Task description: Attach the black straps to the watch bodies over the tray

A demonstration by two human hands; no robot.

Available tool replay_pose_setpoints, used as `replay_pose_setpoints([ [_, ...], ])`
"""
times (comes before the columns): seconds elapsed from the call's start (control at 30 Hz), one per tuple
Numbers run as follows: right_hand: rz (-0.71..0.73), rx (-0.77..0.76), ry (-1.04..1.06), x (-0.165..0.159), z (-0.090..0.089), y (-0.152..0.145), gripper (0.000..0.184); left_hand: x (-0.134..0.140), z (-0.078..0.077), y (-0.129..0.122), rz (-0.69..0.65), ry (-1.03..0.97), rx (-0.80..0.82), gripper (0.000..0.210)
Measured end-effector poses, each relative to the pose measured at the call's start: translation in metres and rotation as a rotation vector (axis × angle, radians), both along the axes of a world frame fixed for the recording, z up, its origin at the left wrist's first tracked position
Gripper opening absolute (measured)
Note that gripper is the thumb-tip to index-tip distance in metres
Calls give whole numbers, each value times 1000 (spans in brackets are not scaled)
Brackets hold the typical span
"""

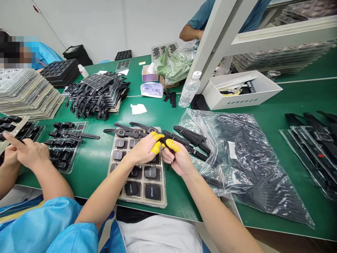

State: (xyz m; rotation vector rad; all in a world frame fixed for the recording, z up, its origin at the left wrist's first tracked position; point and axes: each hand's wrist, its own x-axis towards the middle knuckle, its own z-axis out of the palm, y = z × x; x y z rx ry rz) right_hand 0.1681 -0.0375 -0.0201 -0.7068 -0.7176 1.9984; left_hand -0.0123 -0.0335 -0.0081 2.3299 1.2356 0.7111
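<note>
Green table (100, 161) carries everything we work with, and we go from the big things down to the small one. To the right of our right hand (177, 160) lies a large clear plastic bag (252, 165) with dark parts inside. Just under our left hand (143, 149) sits a tray (139, 196) whose pockets hold black watch bodies. Beyond both hands, a few finished watches (126, 132) rest across the far edge of the tray, and loose black straps (193, 138) lie a little to the right of our fingers.

Our left hand is closed narrow, its yellow finger cots (156, 147) pinching a small black watch piece (163, 142). Our right hand, with its own yellow cot, pinches the same piece from the other side, so the piece hangs between the two hands, just above the tray's far right corner. Exactly which part it is, we cannot tell, because the fingers cover most of it.

We judge that the joining goes well if we hold both ends near the joint, keep them in one line, and press gently with the cots, without bare skin on the black face.
</note>
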Motion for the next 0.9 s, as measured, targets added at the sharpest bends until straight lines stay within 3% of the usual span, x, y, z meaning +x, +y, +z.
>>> replay_pose_setpoints([
  [0.2, 14, 29, -132, 0, -5, 0, 46, -1, -2, 1, -1, 136, 10, 41],
  [0.4, 12, 80, -122, 1, -5, -1, 41, -6, 4, -1, -16, -43, -100, 44],
  [0.47, 3, 94, -91, 2, -3, -1, 41, -7, 4, 0, 14, -153, -116, 46],
  [0.6, 23, 132, -91, 3, -1, -2, 42, -1, 1, 3, 76, -423, -95, 22],
  [0.7, 145, 82, -77, 5, -2, -2, 44, 7, -2, 5, 144, -695, -185, 37],
  [0.8, 318, -2, -93, 11, -4, 1, 43, 3, 3, 8, 317, -973, -302, 46],
  [0.9, 401, -14, -213, 16, -4, 7, 41, -13, 13, 17, 587, -1207, -199, 50],
])
